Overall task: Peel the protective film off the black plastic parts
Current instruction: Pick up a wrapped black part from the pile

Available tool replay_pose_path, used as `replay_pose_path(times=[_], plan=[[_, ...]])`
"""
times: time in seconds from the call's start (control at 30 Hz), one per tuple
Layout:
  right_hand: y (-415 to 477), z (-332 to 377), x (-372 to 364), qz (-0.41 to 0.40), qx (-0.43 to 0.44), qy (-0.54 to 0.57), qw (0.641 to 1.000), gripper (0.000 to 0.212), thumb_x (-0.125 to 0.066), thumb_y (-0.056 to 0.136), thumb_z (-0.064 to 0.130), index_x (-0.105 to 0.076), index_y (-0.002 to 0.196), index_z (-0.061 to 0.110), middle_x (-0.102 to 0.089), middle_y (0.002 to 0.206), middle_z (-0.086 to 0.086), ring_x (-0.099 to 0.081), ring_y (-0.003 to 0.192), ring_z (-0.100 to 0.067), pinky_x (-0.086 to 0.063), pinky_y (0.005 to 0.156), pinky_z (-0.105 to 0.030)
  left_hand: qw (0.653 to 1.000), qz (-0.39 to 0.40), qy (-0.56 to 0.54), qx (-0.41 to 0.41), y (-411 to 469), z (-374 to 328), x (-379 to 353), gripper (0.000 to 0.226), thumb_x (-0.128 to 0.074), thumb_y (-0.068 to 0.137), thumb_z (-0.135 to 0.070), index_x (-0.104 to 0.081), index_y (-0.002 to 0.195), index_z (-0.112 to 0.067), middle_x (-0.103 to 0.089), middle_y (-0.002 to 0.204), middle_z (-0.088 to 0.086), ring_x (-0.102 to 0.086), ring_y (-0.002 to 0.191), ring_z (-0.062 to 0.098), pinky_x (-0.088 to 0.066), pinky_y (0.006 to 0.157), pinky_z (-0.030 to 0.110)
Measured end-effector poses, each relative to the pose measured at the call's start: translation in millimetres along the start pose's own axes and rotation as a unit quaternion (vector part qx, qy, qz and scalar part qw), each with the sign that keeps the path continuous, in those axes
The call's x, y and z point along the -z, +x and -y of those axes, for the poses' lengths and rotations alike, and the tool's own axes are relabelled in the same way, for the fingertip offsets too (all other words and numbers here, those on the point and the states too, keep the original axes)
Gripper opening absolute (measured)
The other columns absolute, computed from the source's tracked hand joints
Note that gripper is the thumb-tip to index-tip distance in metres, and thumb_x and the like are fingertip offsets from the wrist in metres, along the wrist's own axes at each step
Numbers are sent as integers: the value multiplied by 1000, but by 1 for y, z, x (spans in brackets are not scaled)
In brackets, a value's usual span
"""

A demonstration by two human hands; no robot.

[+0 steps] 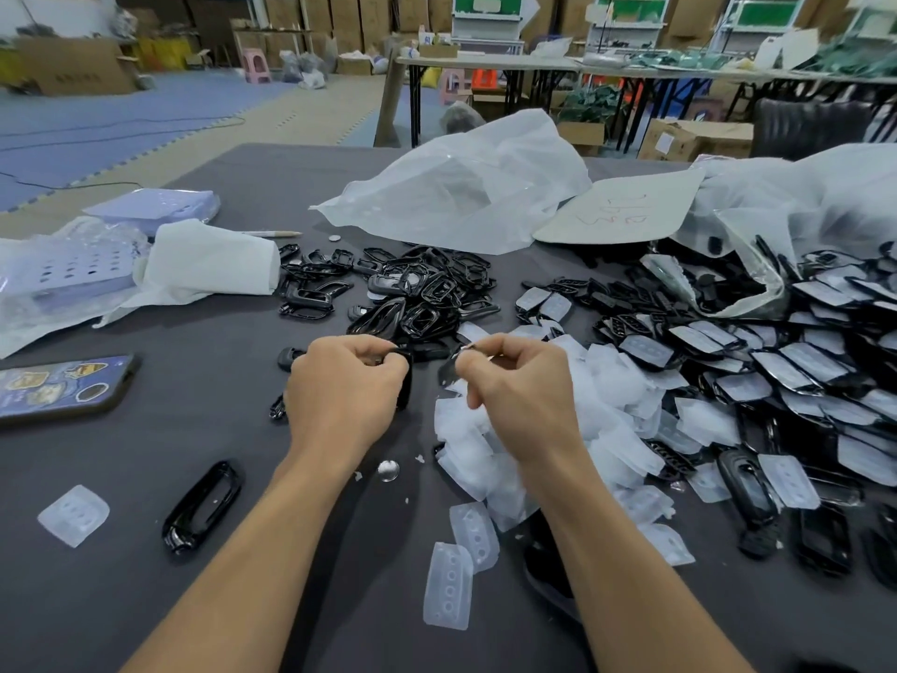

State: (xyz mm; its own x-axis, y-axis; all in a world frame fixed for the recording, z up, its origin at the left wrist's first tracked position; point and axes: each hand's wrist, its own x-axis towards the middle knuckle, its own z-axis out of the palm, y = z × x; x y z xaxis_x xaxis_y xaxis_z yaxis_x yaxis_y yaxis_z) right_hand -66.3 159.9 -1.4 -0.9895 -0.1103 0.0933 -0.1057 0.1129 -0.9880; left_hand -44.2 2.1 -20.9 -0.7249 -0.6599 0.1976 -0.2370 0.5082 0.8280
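Just beside the heap of peeled translucent white films [490, 459] on the dark grey counter [145, 478], the left hand [347, 386] grips a glossy black plastic part [406, 376] to steady it. The right hand [514, 381] pinches what seems to be its film corner [467, 350], probably so that the waste falls onto the heap.

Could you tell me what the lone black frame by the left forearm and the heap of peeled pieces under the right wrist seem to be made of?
The black frame looks like glossy moulded plastic, judging by bright highlights along its rim. The peeled pieces look like thin, frosted, translucent film, probably plastic: milky, with punched round holes.
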Motion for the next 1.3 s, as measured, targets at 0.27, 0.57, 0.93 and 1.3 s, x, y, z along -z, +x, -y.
replay_pose_path(times=[0.27,0.57,0.93,1.3], plan=[[-4,-4,-7,47,26,-49,997,12,-58,62,24,-61,55,14,-53,46,1,-44,49,-11,-38,53,-25,928,215,-301,52,39,-44,-32,90,-88,77,-21,-42,155,-26,-61,138,-8,-73,97,-1,-61,85,30],[3,-5,-3,22,-44,56,997,15,-56,73,22,-63,60,28,-71,61,-11,-46,46,-16,-39,49,-29,948,57,247,-191,49,-11,-37,21,-75,89,-35,-80,110,-36,-77,116,-2,-64,113,21,-37,107,36],[1,-2,2,22,-38,65,997,22,-63,83,9,-66,64,20,-72,63,-12,-49,49,-19,-40,55,-35,994,41,46,-86,30,5,-10,25,-85,78,-24,-83,101,-32,-79,110,-10,-71,90,5,-47,88,16],[7,-8,3,5,-35,95,995,18,-61,96,9,-69,81,15,-75,70,-11,-55,51,-17,-42,48,-22,978,84,139,-130,22,13,-20,38,-72,93,-34,-70,131,-31,-70,127,-2,-54,125,21,-42,104,36]])
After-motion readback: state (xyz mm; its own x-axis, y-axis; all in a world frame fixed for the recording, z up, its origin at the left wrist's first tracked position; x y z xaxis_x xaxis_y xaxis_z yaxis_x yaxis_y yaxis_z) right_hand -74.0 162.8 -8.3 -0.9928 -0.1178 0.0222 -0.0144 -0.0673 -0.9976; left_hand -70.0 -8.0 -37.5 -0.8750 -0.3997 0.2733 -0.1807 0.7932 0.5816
